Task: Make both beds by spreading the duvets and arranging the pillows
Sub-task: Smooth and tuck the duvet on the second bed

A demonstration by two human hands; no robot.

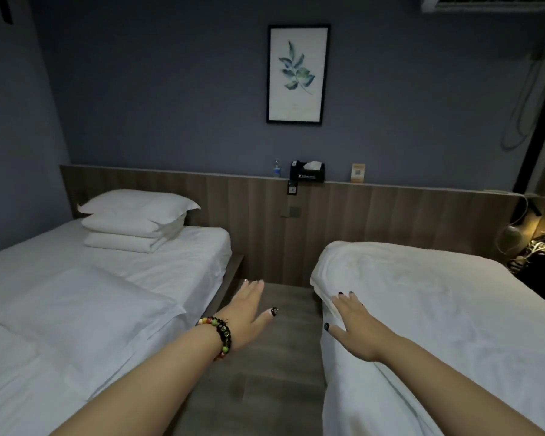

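Note:
Two single beds stand side by side with a narrow aisle between them. On the left bed (177, 256) a white pillow (136, 204) tops a folded white duvet (129, 236) near the headboard, and another pillow (85, 309) lies lower down. A white duvet (438, 309) is spread over the right bed. My right hand (351, 322) lies flat with straight fingers on that duvet's left edge. My left hand (249, 306), with a bead bracelet at the wrist, hovers open over the aisle, holding nothing.
A wooden headboard panel (375, 215) runs behind both beds, its ledge carrying a small bottle (276, 169), a black tissue box (309, 172) and a small card (358, 173). A framed leaf print (297, 73) hangs above. Dark clutter (541, 256) sits at the far right. Wood floor (265, 357) fills the aisle.

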